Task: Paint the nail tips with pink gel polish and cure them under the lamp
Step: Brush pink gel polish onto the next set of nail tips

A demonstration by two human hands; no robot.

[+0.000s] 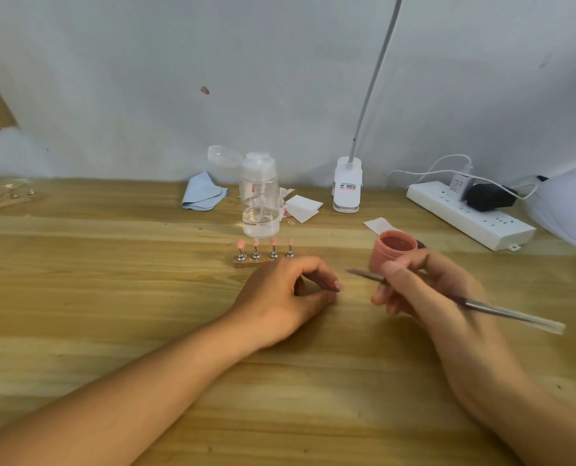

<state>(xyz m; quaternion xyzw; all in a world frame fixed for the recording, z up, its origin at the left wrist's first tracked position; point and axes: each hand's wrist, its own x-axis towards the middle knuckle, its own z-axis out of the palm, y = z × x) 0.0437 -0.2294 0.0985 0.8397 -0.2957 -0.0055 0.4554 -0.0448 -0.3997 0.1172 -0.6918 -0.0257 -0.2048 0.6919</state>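
Print on the white clip lamp base, upper centre, is too small to read. The left hand rests loosely curled on the wooden table; the right hand grips a thin silver brush beside the open pink gel pot. Pink nail tips on metal stands sit mid-frame, just beyond the left hand.

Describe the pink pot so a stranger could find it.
Find the white power strip at the wooden table's right. Left of its near end, just beyond the right hand, stands a small open pot. Unlike the clear pump bottle, it is pink.
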